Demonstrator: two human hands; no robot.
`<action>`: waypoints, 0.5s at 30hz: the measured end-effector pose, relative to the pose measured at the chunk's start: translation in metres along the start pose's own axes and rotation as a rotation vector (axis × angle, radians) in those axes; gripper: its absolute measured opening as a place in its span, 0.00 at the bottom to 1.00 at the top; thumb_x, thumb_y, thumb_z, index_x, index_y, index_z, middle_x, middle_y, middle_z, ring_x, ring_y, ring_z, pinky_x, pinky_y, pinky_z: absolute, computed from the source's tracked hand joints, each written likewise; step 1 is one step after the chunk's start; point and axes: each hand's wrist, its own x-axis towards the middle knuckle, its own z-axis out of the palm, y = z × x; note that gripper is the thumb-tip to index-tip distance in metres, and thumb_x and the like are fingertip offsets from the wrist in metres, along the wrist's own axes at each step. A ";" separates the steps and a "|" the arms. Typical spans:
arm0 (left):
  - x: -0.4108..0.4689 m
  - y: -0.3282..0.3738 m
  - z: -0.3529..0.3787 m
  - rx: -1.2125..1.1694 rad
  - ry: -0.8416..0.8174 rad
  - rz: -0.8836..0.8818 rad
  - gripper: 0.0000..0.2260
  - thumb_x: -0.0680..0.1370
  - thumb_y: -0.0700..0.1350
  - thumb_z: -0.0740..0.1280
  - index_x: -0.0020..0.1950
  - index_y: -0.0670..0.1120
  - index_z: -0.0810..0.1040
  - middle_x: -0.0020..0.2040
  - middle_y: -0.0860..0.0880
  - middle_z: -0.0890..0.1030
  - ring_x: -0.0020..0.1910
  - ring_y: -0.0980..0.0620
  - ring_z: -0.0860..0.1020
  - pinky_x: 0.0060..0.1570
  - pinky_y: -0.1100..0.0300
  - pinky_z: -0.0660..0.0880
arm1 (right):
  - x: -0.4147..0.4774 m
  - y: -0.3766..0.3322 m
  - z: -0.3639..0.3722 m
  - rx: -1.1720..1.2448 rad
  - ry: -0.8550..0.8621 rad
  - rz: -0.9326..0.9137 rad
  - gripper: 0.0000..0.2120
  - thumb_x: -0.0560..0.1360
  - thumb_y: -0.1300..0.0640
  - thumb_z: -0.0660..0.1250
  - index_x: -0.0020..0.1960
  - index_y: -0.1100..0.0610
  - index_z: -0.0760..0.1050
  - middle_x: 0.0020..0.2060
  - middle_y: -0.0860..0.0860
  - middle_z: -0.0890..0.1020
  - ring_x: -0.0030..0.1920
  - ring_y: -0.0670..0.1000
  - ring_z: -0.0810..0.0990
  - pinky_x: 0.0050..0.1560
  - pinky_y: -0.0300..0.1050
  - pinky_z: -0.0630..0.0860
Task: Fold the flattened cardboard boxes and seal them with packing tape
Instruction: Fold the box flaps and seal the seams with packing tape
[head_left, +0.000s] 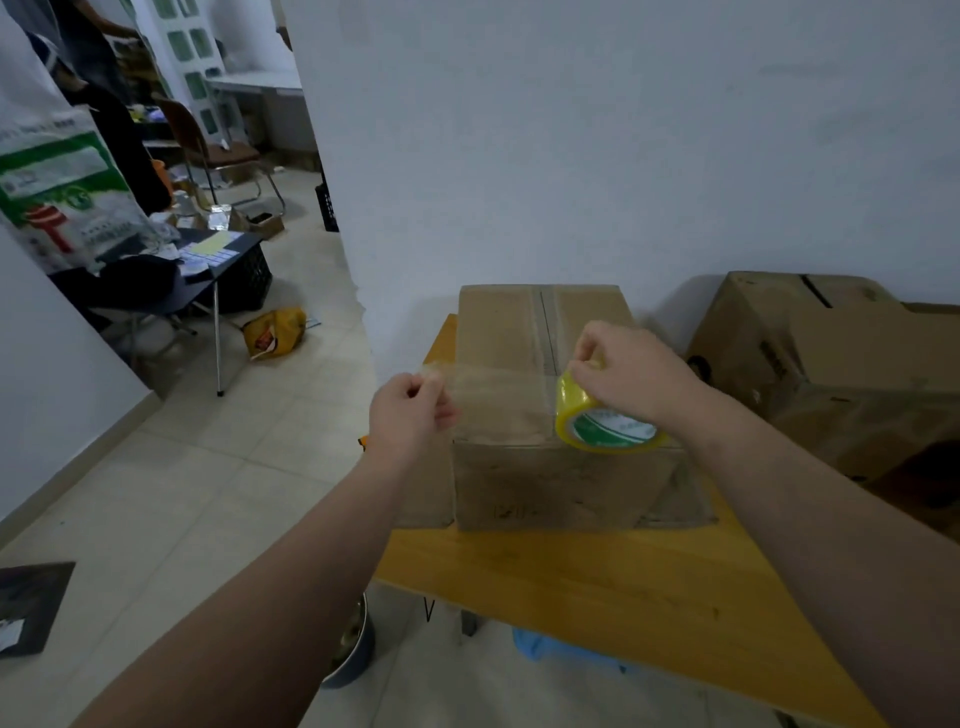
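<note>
1. On the yellow wooden counter (597, 582) stood the cardboard box (545, 478), upright, its top flaps folded shut. A seam ran down the middle of its top face, away from the viewer, and glossy tape appeared to lie along it.
2. At the near right edge of the box top lay the tape roll (608, 423). It was yellow with a green-and-white label inside its core, and it was tilted so that the core faced the viewer.
3. Over the roll was the right hand (631, 371), its grip clenched on the roll's upper rim between thumb and curled fingers.
4. Just past the box's left edge was the left hand (410, 410), its grip pinching the free end of the tape strip (493, 382).
5. Between the two hands the clear strip stretched taut across the near part of the box top, crosswise to the seam. Whether it touched the cardboard could not be told.
6. To the right of the box, beside the counter and against the white wall (623, 156), sat a larger carton (831, 374).
7. To the left of the box, well apart on the tiled floor (208, 467), lay a yellow bag (275, 332).
8. Below the counter's near left corner a metal bowl (353, 644) showed in part.
</note>
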 end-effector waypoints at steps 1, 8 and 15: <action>-0.002 -0.006 -0.002 -0.013 0.009 -0.019 0.10 0.80 0.43 0.63 0.42 0.39 0.75 0.40 0.43 0.80 0.42 0.47 0.82 0.48 0.53 0.81 | 0.002 -0.005 0.002 -0.084 -0.024 -0.017 0.03 0.79 0.52 0.61 0.47 0.51 0.70 0.35 0.48 0.76 0.33 0.47 0.72 0.30 0.43 0.65; -0.008 -0.028 -0.010 -0.104 0.086 -0.139 0.08 0.81 0.41 0.62 0.44 0.40 0.75 0.43 0.41 0.81 0.41 0.47 0.82 0.44 0.57 0.81 | 0.013 -0.021 0.035 -0.284 -0.006 -0.038 0.08 0.77 0.46 0.62 0.45 0.50 0.74 0.41 0.47 0.78 0.42 0.49 0.75 0.43 0.46 0.70; -0.010 -0.039 -0.002 -0.058 0.088 -0.151 0.11 0.82 0.43 0.60 0.41 0.42 0.74 0.39 0.45 0.80 0.42 0.48 0.82 0.48 0.55 0.80 | -0.012 0.011 0.040 0.066 0.356 0.088 0.11 0.73 0.45 0.62 0.37 0.51 0.75 0.40 0.48 0.77 0.43 0.51 0.74 0.43 0.47 0.70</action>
